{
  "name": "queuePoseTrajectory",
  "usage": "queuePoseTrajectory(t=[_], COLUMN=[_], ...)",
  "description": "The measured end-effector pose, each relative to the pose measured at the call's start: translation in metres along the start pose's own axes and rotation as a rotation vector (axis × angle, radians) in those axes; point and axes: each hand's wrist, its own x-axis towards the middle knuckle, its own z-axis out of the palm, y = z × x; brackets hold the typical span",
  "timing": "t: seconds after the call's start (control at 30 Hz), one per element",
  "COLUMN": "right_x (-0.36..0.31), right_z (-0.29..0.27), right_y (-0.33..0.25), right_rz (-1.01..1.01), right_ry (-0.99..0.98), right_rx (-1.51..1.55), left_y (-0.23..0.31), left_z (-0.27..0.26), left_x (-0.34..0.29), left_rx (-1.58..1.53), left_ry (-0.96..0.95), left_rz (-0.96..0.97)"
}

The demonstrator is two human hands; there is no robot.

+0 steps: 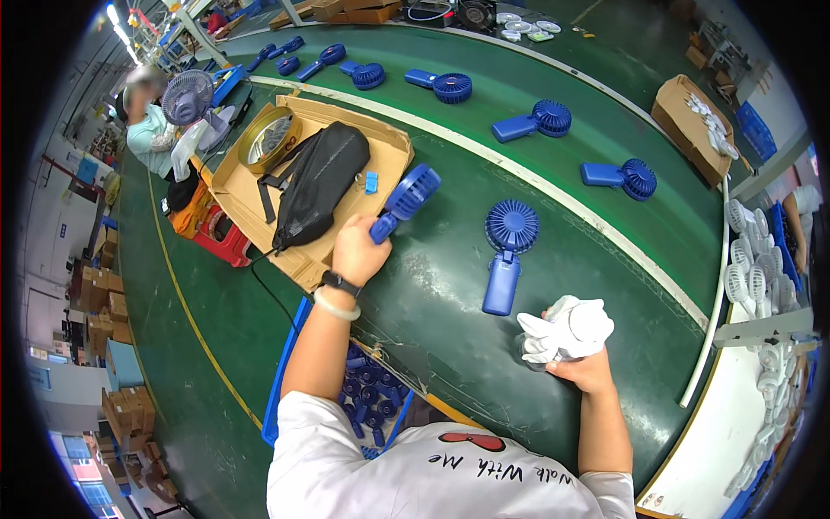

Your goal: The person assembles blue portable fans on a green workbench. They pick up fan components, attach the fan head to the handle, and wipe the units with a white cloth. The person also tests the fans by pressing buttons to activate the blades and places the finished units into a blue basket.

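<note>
My left hand [359, 253] is closed around the handle of a blue handheld fan [410, 194], its round head raised over the green work surface. On the right, my right hand [588, 372] grips a white, lumpy, cloth-like bundle [566, 330] with finger-like ends; what lies inside or under it is hidden. Between the hands, another blue handheld fan [511, 229] lies on the green surface, head away from me and handle toward me.
An open cardboard tray [380, 143] at left holds a black bag [322, 186] and a round gold tin [270, 138]. Several blue fans lie on the green conveyor belt [484, 73] beyond a white rail. Below my left arm, a blue crate [285, 372] contains more fans. Another person [151, 130] is far left.
</note>
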Motion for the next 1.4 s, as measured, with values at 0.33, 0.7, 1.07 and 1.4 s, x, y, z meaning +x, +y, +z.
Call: queuePoseTrajectory(t=[0.33, 0.7, 1.07, 1.4], right_x=[0.024, 0.042, 0.027, 0.033], right_z=[0.029, 0.082, 0.092, 0.079], right_y=[-0.042, -0.079, -0.055, -0.054], right_rz=[-0.100, -0.711, -0.630, -0.476], right_ry=[-0.092, 0.371, 0.286, 0.122], right_rx=[-0.097, -1.572, -1.654, -1.178], left_y=[0.098, 0.144, 0.139, 0.119], left_z=[-0.023, 0.007, 0.013, -0.009], left_x=[-0.060, -0.073, -0.059, -0.048], left_rx=[-1.602, -1.052, -1.103, -1.828], left_ry=[-0.367, -0.040, -0.078, -0.377], left_rz=[-0.250, 0.186, 0.178, -0.038])
